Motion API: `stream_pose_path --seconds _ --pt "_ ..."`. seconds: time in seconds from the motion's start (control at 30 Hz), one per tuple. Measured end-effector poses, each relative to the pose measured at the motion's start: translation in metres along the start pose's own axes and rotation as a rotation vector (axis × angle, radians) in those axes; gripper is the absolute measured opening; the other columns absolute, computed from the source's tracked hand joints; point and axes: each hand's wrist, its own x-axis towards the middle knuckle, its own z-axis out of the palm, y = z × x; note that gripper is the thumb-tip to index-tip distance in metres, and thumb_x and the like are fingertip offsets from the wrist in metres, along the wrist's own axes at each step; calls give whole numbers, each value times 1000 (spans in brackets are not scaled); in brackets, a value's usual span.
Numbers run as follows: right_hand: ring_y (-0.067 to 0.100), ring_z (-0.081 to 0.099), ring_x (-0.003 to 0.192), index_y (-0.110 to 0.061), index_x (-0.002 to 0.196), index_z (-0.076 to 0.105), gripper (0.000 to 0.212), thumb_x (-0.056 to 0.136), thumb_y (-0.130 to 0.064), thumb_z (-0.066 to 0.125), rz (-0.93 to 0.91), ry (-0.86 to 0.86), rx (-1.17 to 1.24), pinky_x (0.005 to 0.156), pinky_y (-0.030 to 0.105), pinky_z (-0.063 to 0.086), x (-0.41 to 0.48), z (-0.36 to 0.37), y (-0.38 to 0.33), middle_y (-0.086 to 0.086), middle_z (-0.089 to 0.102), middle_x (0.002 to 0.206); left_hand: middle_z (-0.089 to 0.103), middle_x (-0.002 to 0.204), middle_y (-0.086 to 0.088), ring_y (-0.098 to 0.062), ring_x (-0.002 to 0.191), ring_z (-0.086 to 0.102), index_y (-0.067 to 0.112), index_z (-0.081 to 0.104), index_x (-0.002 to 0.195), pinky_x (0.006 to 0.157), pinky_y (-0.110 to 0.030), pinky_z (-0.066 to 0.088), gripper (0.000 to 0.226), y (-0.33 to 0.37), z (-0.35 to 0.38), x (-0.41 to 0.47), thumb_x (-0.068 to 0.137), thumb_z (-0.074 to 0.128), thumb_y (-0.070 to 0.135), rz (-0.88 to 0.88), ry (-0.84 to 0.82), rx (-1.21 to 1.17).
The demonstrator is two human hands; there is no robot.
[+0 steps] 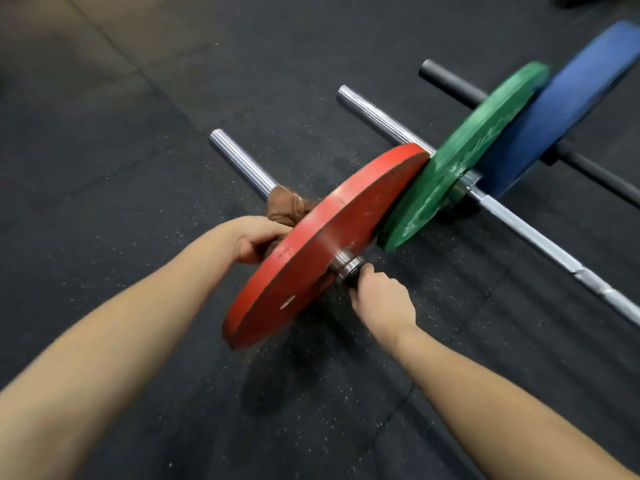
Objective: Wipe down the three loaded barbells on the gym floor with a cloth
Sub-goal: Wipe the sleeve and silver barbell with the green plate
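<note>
At the centre of the frame, the red plate (325,244) stands tilted on the nearest barbell (242,166), whose chrome end runs toward the upper left. The left hand (256,237) sits at the plate's outer face, its fingers (268,237) curled round the brown cloth (287,207), which is bunched on the chrome just against the plate. The right hand (384,303) works the inner side, fingers (362,277) closed round the steel collar (349,266). The green plate (460,157) and blue plate (561,105) follow toward the upper right, each on its own bar, with the red rim just beside the green one.

I judge this to be work on the first of the three barbells; the other two carry no cloth.

Hazards from this position:

1. Pinch. The left fingers lie between cloth and plate face. If the plate slides outward along the chrome, they take the load.
2. Roll. The lower edge of the red plate is blurred, so I cannot tell whether it rests on the gym floor (138,133). If raised, a slip of the right hand would drop it.
3. Snag. Cloth dragged into the plate bore could jam and tear.
4. Knock-on. A sideways shove would push the red rim into the green plate and shift that bar.
</note>
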Motion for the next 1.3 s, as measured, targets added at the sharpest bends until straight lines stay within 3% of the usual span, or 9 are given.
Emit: stream_pose_path --seconds 0.1,0.27,0.47,0.57,0.63,0.8,0.93,1.17,1.3 --pt "34 71 88 -12 114 49 28 100 -36 53 -39 73 -36 63 36 39 -3 3 1 9 71 101 59 73 -17 -19 53 52 9 67 101 54 -29 46 17 -10 -1 -31 88 67 -1 295 187 -65" --pt "30 69 92 -13 114 46 41 96 -49 55 -117 127 -86 63 36 39 -19 3 8 6 65 105 78 88 -10 -15 70 72 10 74 107 64 -30 56 19 -59 23 -91 88 76 8 523 552 -228" --pt "29 50 126 -7 155 17 90 92 -55 61 -75 -47 -159 98 44 45 -108 -22 66 9 44 138 71 106 14 -14 107 69 33 69 116 95 -33 55 29 -102 63 -192 96 68 11 736 834 -351" --pt "28 49 126 -9 152 23 83 93 -55 59 -66 -39 -140 98 44 46 -155 -47 88 8 44 139 68 110 21 -11 112 67 43 66 116 96 -29 51 35 -112 105 -252 97 67 14 833 879 -270" --pt "28 51 125 -11 148 28 75 94 -54 59 -53 6 -86 96 45 48 -191 -70 100 8 46 138 66 113 25 1 112 64 37 63 126 94 -19 50 39 -119 147 -283 97 66 11 904 829 -229" --pt "31 51 128 -11 145 33 67 96 -50 59 17 155 87 98 48 47 -308 -117 157 9 47 142 74 109 0 -10 98 71 22 69 115 88 -23 54 25 -124 282 -330 93 71 9 914 521 -21" --pt "25 52 131 -14 154 28 87 89 -59 65 116 198 396 105 40 46 -411 -129 231 3 49 148 78 97 -3 -16 93 75 8 70 112 73 -20 56 22 -123 409 -352 92 69 0 828 148 62" --pt "7 51 131 -33 156 25 115 64 -66 85 142 232 808 113 33 40 -568 -171 317 -15 50 146 75 114 -10 -26 110 71 14 69 121 98 -43 55 37 -116 587 -402 85 78 15 764 -306 333" --pt "2 43 137 -34 161 1 138 59 -60 91 169 338 936 116 28 34 -626 -181 352 -14 44 151 74 117 -12 -26 108 71 16 68 123 94 -43 53 39 -129 661 -429 84 62 23 718 -451 412"
